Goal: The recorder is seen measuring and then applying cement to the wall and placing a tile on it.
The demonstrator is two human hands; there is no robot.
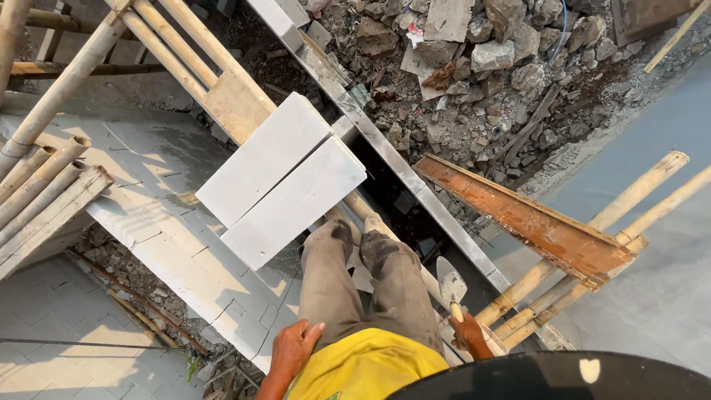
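Observation:
I look straight down from a bamboo scaffold. My right hand grips the handle of a pointed metal trowel, blade pointing away from me. My left hand rests empty at my hip, fingers loosely apart, touching my grey trousers. Two large white lightweight blocks lie side by side on the scaffold just ahead of my knees. My yellow shirt fills the bottom middle.
Bamboo poles run at left, top and lower right. A rusty orange plank lies across the right poles. The top of a grey wall runs diagonally. Rubble lies far below, block walling at left.

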